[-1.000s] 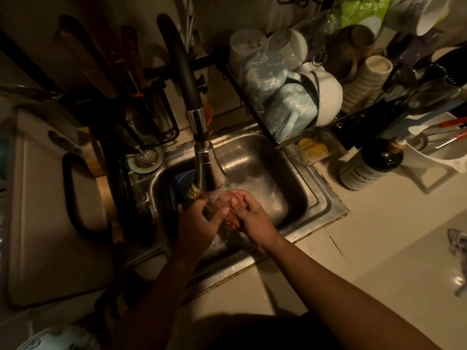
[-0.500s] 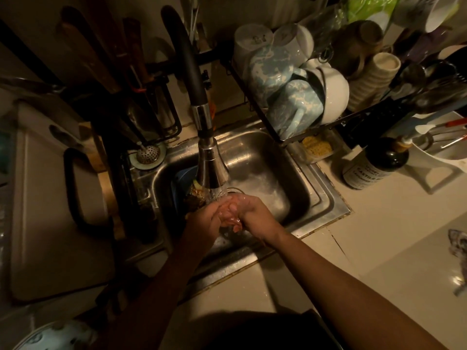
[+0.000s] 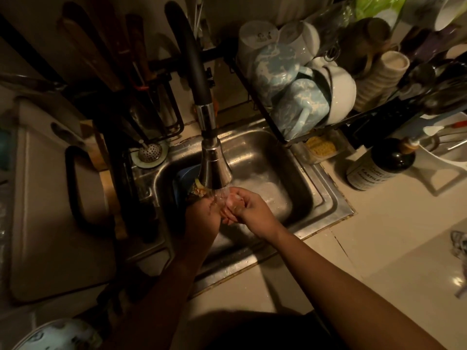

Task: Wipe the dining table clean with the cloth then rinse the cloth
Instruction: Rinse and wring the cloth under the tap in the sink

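Two bare hands together under water from the black-necked steel faucet [image 3: 214,168], over the stainless steel sink [image 3: 328,198]. Left hand [image 3: 202,213] and right hand [image 3: 252,210] curled against each other; anything held between them impossible to tell. Crumpled grey patterned cloth [image 3: 459,245], dim and cut off, on the pale counter [image 3: 379,236] far right, well apart.

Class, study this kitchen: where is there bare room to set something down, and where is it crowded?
Free: the counter right of the sink rim, in front of the bottle; also the strip in front of the sink. Crowded: the dish rack full of mugs, the utensil holder behind-left, and the basin under the tap.
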